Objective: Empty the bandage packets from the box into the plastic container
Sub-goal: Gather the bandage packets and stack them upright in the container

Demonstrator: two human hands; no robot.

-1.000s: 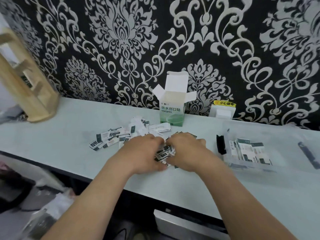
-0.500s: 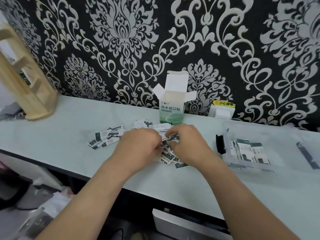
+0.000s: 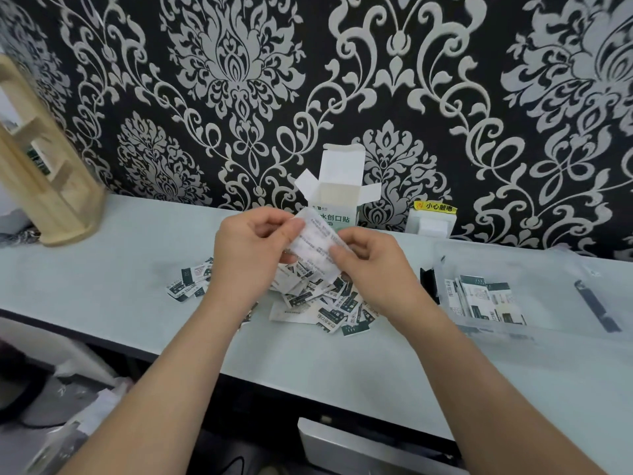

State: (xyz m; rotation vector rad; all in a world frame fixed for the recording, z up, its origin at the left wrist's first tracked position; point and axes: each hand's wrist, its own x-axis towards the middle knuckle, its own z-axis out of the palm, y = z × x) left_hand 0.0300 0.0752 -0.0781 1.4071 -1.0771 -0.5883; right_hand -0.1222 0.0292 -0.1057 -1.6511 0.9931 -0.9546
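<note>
Above the pale surface [image 3: 102, 279], both hands pinch one white printed paper sheet [image 3: 313, 243] between fingers, left hand [image 3: 251, 255] at its upper corner, right hand [image 3: 370, 265] at its lower edge; its long axis slants down rightward. Below lies one loose heap of green-and-white bandage packets [image 3: 329, 303], too many to count. One clear plastic container [image 3: 513, 286] sits right, nearer the right hand; one open white-and-green cardboard box [image 3: 337, 193] stands behind.

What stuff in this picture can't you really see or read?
All in the head view:
- The white paper held by the left hand and right hand: its print is blurred.
- The box: the paper covers part of its label.
- The loose packets on the table: some lie under the hands.
- The wooden rack: cut off by the left edge.
</note>
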